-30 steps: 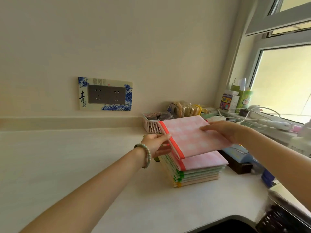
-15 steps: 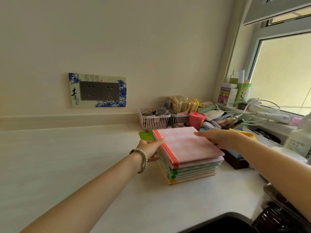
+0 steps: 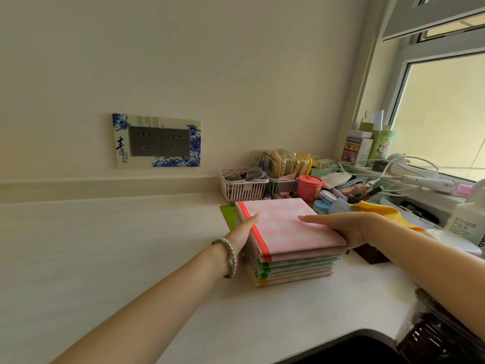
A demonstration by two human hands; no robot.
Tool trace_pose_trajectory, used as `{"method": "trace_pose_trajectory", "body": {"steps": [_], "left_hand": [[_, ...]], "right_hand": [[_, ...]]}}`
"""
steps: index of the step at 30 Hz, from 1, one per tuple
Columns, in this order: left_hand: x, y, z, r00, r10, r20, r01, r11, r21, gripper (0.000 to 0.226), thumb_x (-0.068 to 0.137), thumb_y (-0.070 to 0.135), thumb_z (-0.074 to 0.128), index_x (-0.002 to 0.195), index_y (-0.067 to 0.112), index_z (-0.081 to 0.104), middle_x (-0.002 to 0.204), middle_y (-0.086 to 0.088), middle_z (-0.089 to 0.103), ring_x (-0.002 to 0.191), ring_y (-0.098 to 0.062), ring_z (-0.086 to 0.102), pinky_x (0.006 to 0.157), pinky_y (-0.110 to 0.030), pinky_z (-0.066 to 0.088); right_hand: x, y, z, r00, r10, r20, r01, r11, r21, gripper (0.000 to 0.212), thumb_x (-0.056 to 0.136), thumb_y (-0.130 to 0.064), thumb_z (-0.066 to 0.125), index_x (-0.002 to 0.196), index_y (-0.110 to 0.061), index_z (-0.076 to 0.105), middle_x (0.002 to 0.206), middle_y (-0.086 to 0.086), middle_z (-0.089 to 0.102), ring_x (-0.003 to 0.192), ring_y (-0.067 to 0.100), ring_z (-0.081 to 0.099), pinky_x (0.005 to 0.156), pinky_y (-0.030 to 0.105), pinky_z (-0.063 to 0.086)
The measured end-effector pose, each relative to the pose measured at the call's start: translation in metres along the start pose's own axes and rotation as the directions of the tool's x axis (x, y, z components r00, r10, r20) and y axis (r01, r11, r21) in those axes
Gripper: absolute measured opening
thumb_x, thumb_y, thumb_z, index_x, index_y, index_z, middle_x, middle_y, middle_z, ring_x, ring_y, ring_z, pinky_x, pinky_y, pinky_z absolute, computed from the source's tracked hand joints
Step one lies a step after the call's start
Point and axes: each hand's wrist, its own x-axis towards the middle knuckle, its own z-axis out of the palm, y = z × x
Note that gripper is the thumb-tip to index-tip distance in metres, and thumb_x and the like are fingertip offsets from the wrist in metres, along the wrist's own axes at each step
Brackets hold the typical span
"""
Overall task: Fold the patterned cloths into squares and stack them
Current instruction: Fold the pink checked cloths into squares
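The pink cloth (image 3: 286, 227) tops the folded stack (image 3: 296, 270) on the surface (image 3: 131, 245). The right grip (image 3: 346, 227) lies on it, fingers flat and apart. The left grip (image 3: 240, 236) touches its orange hem, but its fingers are hidden, so I cannot tell if it grasps.

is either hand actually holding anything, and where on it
Nothing is gripped. The left hand touches the orange-trimmed edge of the top pink cloth with straight fingers; the right hand rests flat on its right side.

Matt cloth squares (image 3: 286, 227) – smooth matt counter (image 3: 131, 258), pink plastic basket (image 3: 242, 189).
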Motion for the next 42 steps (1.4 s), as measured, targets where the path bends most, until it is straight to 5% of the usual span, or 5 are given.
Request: {"method": "trace_pose_trajectory", "body": {"steps": [6,14,31,35,42], "left_hand": [[-0.013,0.005,-0.053,0.998,0.019,-0.052,-0.019,1.0,0.004,0.048,0.091,0.043,0.052,0.131,0.015,0.052,0.119,-0.01,0.065,0.111,-0.027,0.06,0.105,-0.039,0.04],[-0.075,0.018,-0.158,0.986,0.022,-0.164,-0.024,1.0,-0.011,0.033,0.091,0.038,0.054,0.107,0.011,0.064,0.094,-0.009,0.073,0.078,-0.02,0.07,0.066,-0.029,0.056],[-0.143,0.005,-0.28,0.906,0.04,-0.422,-0.015,0.998,0.062,0.083,0.056,0.057,0.079,0.122,0.011,0.061,0.12,-0.012,0.064,0.114,-0.028,0.058,0.107,-0.041,0.039],[-0.155,0.005,-0.268,0.913,0.078,-0.4,-0.045,0.995,0.092,0.054,0.081,0.045,0.066,0.122,0.01,0.06,0.118,-0.012,0.065,0.112,-0.026,0.06,0.107,-0.039,0.039],[-0.169,0.007,-0.261,0.952,0.106,-0.286,-0.119,0.992,-0.029,0.032,0.091,0.039,0.052,0.105,0.014,0.066,0.089,-0.007,0.074,0.074,-0.018,0.072,0.07,-0.029,0.055]], "right_hand": [[-0.005,-0.022,0.048,0.988,-0.044,0.147,0.046,0.999,-0.013,0.056,0.079,-0.047,0.064,0.121,-0.021,0.037,0.107,0.01,0.057,0.097,0.025,0.058,0.092,0.041,0.049],[0.01,-0.063,0.142,0.913,-0.185,0.365,0.189,0.982,0.024,0.08,0.066,-0.047,0.072,0.135,-0.018,0.043,0.127,0.014,0.058,0.115,0.03,0.058,0.102,0.055,0.041],[-0.005,-0.11,0.277,0.88,-0.194,0.434,0.171,0.981,0.093,0.089,0.05,-0.039,0.09,0.126,-0.013,0.052,0.123,0.016,0.062,0.112,0.034,0.06,0.099,0.053,0.044],[-0.013,-0.105,0.283,0.839,-0.267,0.474,0.189,0.96,0.206,0.076,0.062,-0.033,0.084,0.127,-0.009,0.053,0.119,0.016,0.064,0.105,0.031,0.063,0.097,0.046,0.048],[-0.03,-0.086,0.291,0.788,-0.44,0.431,0.292,0.883,0.367,0.047,0.082,-0.03,0.068,0.121,-0.008,0.056,0.112,0.01,0.068,0.094,0.021,0.066,0.081,0.032,0.056]]}}
